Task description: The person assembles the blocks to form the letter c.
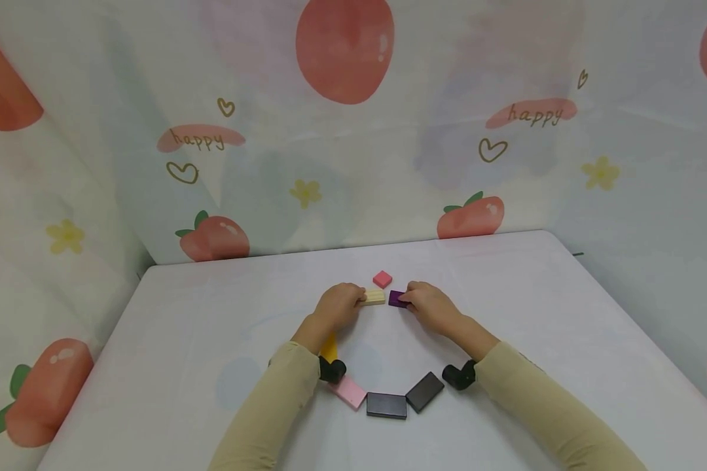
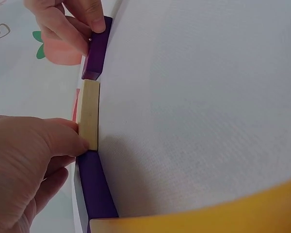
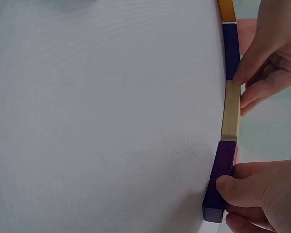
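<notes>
My left hand (image 1: pixel 340 306) pinches the near end of a pale wooden block (image 2: pixel 90 116) between thumb and fingers. A dark purple block (image 3: pixel 220 179) is held by my right hand (image 1: pixel 435 309), thumb against its inner face. The two blocks stand end to end with a small gap in the head view. Beyond the pale block's other end, touching it, comes an indigo block (image 2: pixel 96 187), and after that a yellow block (image 2: pixel 208 216). In the head view my left forearm hides the indigo block and part of the yellow one.
Behind the two held blocks lies a small red block (image 1: pixel 382 279). Nearer the front, a pink block (image 1: pixel 351 392), a dark block (image 1: pixel 386 405) and a second dark block (image 1: pixel 425 392) continue a curved row on the white tabletop (image 1: pixel 212 340).
</notes>
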Available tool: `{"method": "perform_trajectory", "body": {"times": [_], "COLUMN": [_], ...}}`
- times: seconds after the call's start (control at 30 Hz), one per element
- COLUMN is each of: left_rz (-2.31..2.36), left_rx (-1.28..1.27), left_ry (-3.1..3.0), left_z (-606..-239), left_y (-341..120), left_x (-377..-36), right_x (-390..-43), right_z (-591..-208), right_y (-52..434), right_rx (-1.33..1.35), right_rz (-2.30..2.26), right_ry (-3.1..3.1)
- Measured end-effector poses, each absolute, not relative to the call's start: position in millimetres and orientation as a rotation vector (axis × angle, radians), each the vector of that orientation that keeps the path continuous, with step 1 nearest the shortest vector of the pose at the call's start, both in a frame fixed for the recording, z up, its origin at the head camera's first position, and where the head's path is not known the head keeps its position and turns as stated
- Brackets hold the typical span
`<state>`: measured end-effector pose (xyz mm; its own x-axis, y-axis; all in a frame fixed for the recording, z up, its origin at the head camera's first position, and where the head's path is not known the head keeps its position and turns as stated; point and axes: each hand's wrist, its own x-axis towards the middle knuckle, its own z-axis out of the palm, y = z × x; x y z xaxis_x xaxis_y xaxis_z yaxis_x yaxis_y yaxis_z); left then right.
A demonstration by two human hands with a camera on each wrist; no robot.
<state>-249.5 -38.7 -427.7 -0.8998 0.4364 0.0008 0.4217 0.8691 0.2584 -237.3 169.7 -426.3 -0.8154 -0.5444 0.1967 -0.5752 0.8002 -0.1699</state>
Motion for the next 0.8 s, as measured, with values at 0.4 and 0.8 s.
{"method": "perform_trajectory", "body": {"times": [0.4,0.8], "left_rz": [0.384,0.379], "left_rx": [0.723,0.722], "left_ry": [2.989,2.987], "left_z": [-429.0,-427.6], "left_y": [-39.6,-39.3], "left_x": [-250.8,-250.6], "right_x": [-238.8,-239.5], "right_z": [-426.8,-426.0], "right_y": [163.2,161.6], "right_rx": [0.872,0.888], "right_rz": [0.308,0.300], "right_ry": [-2.852,-2.850]}}
